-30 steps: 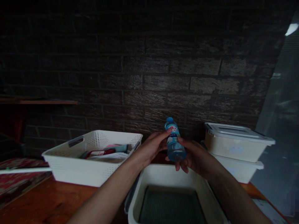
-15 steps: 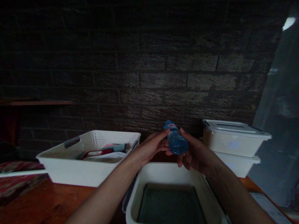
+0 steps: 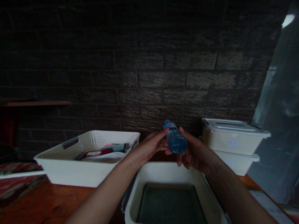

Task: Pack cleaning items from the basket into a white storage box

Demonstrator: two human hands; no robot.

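Between my two hands is a blue plastic water bottle, tilted with its base toward me and its labelled neck end pointing away. My left hand grips its left side, thumb along the bottle and fingers beneath. My right hand holds the right side, thumb near the label and fingers curled below. Just under the hands stands a white plastic bin with a dark green textured sheet lying in its bottom.
At left, a white perforated basket holds several folded cloth-like items. Two lidded storage boxes are stacked at right. A paper sheet lies on the wooden table at the right edge. A dark brick wall rises behind.
The bottle and both hands stay almost in place. The whole view has shifted very slightly; the grip looks the same.
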